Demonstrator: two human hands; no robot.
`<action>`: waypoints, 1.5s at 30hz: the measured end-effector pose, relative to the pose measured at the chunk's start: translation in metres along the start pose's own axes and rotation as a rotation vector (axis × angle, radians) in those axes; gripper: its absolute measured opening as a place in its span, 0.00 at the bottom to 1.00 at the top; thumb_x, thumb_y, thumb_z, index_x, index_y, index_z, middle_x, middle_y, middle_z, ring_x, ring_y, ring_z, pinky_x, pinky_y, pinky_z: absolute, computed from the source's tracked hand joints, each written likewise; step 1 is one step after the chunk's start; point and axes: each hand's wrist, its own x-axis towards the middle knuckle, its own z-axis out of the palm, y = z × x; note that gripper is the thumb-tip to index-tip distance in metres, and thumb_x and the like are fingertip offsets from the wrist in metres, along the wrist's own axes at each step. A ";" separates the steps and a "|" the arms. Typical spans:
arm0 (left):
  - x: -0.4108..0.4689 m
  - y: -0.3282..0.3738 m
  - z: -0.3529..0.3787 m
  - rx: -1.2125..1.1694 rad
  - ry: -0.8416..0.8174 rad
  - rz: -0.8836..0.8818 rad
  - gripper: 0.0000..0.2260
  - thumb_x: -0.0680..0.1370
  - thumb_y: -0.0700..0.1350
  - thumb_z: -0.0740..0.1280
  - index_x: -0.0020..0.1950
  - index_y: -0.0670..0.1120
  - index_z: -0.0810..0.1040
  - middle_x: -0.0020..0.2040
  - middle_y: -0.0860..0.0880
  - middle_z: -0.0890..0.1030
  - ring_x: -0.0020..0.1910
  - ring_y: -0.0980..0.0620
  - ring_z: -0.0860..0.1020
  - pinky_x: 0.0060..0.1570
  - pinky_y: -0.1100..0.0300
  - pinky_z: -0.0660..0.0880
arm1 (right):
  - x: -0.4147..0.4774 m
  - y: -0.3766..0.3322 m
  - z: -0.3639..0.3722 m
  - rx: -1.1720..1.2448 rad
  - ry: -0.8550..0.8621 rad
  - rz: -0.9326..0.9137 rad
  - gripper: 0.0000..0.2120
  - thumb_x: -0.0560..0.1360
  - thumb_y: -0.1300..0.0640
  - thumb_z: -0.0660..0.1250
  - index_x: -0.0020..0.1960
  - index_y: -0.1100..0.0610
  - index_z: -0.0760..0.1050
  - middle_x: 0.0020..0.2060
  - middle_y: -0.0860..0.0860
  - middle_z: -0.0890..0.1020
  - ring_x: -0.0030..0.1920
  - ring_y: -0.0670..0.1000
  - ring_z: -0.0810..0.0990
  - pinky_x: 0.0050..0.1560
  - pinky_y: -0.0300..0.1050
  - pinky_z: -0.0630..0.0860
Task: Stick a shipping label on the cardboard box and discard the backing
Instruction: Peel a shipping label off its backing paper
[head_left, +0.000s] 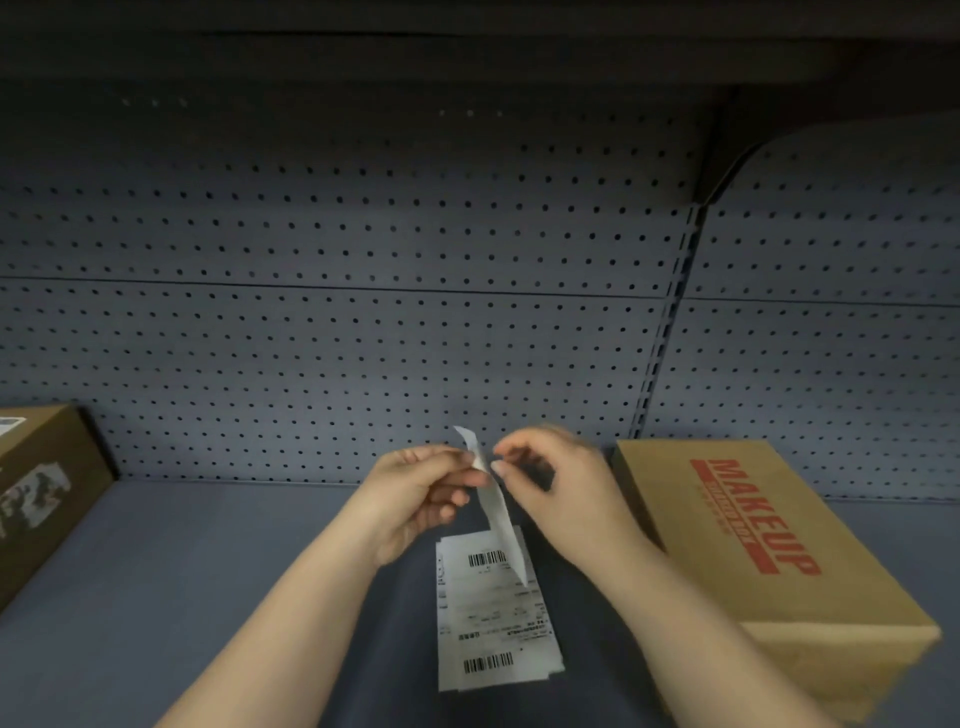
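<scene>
Both hands pinch the label (493, 499) edge-on: left hand (415, 493) fingers closed on its top, right hand (545, 488) fingers just beside. Cardboard box (753, 561) lies right; shelf (208, 571) open left.

Labels (493, 613) on shelf (208, 571) btwn boxes, left (47, 483) & right (769, 561).

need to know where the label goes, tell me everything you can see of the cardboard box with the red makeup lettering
The brown rectangular cardboard box with red MAKEUP lettering lies flat on the blue-grey shelf, to the right of the right hand. It looks closed, its broad plain top facing up, with the large red word and a smaller red line beside it running along its length. Its far end sits near the perforated back panel. No label shows on it, and neither hand touches it.
</scene>
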 end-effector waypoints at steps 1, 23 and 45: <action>0.000 -0.002 0.003 -0.028 0.002 -0.010 0.06 0.76 0.36 0.66 0.42 0.39 0.82 0.34 0.43 0.85 0.23 0.55 0.76 0.22 0.66 0.73 | -0.003 0.000 0.006 0.005 -0.029 0.026 0.05 0.73 0.56 0.71 0.49 0.52 0.80 0.43 0.45 0.81 0.45 0.44 0.79 0.47 0.44 0.78; -0.002 -0.011 0.030 0.056 0.065 0.227 0.16 0.76 0.30 0.63 0.32 0.42 0.84 0.29 0.43 0.82 0.25 0.52 0.77 0.27 0.62 0.78 | -0.004 0.005 0.002 0.147 0.040 0.172 0.03 0.71 0.59 0.73 0.44 0.53 0.83 0.37 0.47 0.85 0.39 0.43 0.82 0.44 0.41 0.80; -0.013 -0.008 0.035 0.395 0.100 0.481 0.06 0.75 0.33 0.67 0.41 0.39 0.82 0.29 0.46 0.83 0.28 0.53 0.80 0.30 0.62 0.78 | -0.003 -0.009 -0.013 0.144 0.047 0.209 0.05 0.69 0.62 0.71 0.38 0.53 0.83 0.30 0.46 0.85 0.33 0.42 0.82 0.35 0.30 0.75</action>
